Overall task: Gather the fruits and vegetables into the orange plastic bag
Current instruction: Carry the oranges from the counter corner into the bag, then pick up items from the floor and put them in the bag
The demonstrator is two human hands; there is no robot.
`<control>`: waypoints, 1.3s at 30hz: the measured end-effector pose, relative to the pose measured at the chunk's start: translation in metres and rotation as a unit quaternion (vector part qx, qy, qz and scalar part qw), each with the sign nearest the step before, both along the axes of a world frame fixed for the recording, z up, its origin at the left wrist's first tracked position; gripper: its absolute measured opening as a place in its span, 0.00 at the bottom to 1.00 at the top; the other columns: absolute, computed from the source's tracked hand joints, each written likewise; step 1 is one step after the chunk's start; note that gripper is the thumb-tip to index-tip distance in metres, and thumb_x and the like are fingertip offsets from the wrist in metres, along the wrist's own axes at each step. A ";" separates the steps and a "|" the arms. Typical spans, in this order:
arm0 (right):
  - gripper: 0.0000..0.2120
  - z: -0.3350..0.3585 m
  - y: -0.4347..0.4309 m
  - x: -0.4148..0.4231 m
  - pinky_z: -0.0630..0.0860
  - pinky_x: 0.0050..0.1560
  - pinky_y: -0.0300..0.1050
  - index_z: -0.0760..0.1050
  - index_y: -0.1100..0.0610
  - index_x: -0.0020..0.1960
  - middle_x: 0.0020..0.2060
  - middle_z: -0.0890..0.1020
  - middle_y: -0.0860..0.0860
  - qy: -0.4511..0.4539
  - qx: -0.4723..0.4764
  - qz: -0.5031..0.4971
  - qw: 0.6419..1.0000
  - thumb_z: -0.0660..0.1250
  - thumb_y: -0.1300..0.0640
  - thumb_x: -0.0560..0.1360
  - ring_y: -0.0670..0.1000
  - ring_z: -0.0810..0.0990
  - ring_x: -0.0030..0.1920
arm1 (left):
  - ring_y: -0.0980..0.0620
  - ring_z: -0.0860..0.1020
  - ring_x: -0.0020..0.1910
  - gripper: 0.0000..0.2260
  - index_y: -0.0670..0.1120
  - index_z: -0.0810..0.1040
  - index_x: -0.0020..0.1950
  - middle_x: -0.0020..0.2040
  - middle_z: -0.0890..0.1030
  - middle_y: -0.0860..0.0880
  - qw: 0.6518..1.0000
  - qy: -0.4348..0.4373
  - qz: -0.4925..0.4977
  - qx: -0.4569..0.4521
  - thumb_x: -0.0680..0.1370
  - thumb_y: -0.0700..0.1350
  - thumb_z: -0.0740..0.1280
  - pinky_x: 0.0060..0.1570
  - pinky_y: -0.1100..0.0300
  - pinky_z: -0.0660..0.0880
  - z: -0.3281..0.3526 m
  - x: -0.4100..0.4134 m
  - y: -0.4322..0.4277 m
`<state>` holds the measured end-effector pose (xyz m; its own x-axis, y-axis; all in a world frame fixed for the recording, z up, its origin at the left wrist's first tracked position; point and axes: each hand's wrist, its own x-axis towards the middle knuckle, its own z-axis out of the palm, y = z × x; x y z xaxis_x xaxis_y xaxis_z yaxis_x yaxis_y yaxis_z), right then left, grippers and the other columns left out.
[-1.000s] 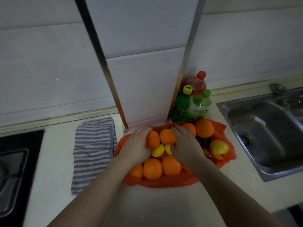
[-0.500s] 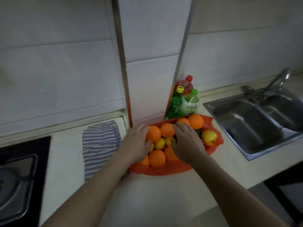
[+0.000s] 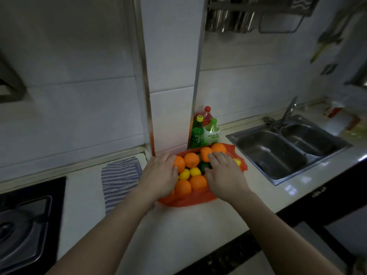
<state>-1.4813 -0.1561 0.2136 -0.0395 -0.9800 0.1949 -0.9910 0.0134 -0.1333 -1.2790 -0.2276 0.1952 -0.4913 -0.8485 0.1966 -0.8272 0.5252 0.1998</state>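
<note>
While the crumpled orange plastic bag [image 3: 186, 201] lies on the pale counter [image 3: 178, 235] at 6 o'clock of three plastic bottles [image 3: 204, 132], round oranges [image 3: 191, 159] and yellow lemons [image 3: 184, 174] sit heaped on it. Left hand [image 3: 158, 177], fingers straight and together, rests at the heap's 9 o'clock; right hand [image 3: 224, 175], fingers slightly apart, at 3 o'clock.

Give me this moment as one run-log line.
left hand: rests on oranges | right hand: rests on oranges | orange plastic bag: beneath oranges and lemons, not gathered up
</note>
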 end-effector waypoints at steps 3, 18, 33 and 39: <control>0.26 0.008 0.040 -0.004 0.61 0.70 0.52 0.67 0.59 0.71 0.68 0.72 0.57 -0.008 -0.012 -0.013 1.000 0.54 0.47 0.77 0.58 0.66 0.69 | 0.42 0.73 0.62 0.24 0.45 0.73 0.65 0.64 0.75 0.44 1.000 -0.001 -0.002 -0.009 0.76 0.54 0.49 0.64 0.48 0.69 0.009 -0.004 0.029; 0.22 0.030 0.235 -0.043 0.64 0.67 0.49 0.68 0.60 0.68 0.64 0.73 0.55 -0.002 -0.035 -0.123 0.992 0.55 0.49 0.79 0.55 0.69 0.65 | 0.45 0.63 0.73 0.21 0.46 0.67 0.73 0.74 0.67 0.44 0.996 0.020 -0.089 -0.003 0.82 0.51 0.56 0.72 0.48 0.60 0.035 -0.067 0.180; 0.24 0.049 0.314 -0.122 0.56 0.73 0.48 0.63 0.59 0.73 0.71 0.67 0.55 -0.025 -0.044 -0.303 0.952 0.54 0.49 0.81 0.55 0.62 0.72 | 0.47 0.65 0.71 0.19 0.46 0.68 0.71 0.71 0.70 0.47 0.966 0.046 -0.252 -0.026 0.82 0.51 0.54 0.71 0.50 0.60 0.061 -0.192 0.211; 0.24 0.055 0.317 -0.156 0.56 0.73 0.47 0.62 0.59 0.74 0.72 0.66 0.55 -0.025 -0.036 -0.380 0.924 0.54 0.49 0.81 0.55 0.61 0.72 | 0.48 0.63 0.73 0.19 0.48 0.68 0.71 0.72 0.68 0.48 0.949 0.036 -0.314 -0.016 0.82 0.52 0.53 0.74 0.49 0.58 0.064 -0.253 0.194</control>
